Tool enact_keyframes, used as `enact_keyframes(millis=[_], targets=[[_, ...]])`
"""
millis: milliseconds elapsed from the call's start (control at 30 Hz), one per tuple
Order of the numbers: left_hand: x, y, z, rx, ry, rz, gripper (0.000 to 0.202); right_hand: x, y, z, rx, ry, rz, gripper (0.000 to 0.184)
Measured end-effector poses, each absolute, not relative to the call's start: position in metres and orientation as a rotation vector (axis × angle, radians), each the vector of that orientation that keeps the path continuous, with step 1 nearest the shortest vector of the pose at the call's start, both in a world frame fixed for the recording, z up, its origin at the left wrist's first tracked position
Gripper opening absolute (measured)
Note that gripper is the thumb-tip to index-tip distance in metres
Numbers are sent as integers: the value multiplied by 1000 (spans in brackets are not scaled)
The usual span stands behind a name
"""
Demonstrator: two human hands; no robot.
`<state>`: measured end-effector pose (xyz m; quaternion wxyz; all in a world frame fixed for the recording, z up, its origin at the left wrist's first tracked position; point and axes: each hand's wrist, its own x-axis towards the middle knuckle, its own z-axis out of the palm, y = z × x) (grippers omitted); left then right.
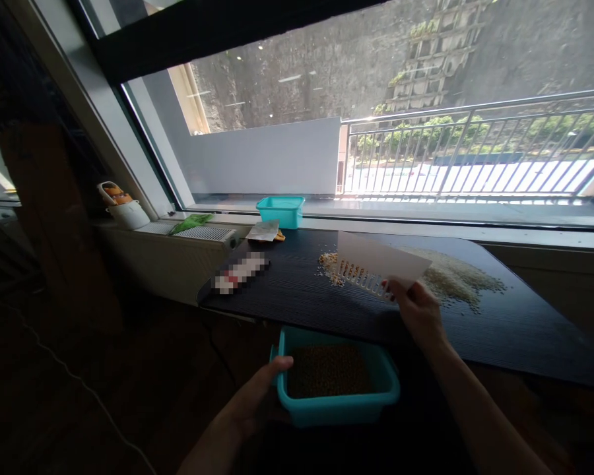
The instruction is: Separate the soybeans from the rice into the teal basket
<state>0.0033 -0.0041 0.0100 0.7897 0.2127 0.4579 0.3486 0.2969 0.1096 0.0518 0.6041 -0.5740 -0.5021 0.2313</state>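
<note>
My left hand [257, 392] grips the left wall of a turquoise plastic bin [339, 400], its thumb over the rim. Small brown grains or pellets [329, 371] cover the inside of the bin, which I hold just below the front edge of the dark table [292, 287]. In my right hand [420, 309] is a white slotted scraper [376, 258], pinched at its right end and tilted over the tabletop. Yellowish and pale kernels [328, 267] lie at its left and show through the slots. Behind my right hand spreads a pile of pale, rice-like grains [460, 274].
A second turquoise bin [281, 212] stands at the back by the window, with a paper packet [264, 230] before it. A blurred-out item [242, 272] lies on the table's left. Further left are a green cloth [192, 223] and a white basket [127, 215].
</note>
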Motion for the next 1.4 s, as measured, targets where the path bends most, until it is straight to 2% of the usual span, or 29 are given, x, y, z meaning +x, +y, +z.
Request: enact_keyframes(millis=[1100, 1400], targets=[[15, -2, 9, 474, 993, 720, 66, 289, 102, 58, -1274, -1194, 588, 29], [15, -2, 14, 479, 988, 710, 59, 282, 108, 60, -1215, -1287, 619, 30]])
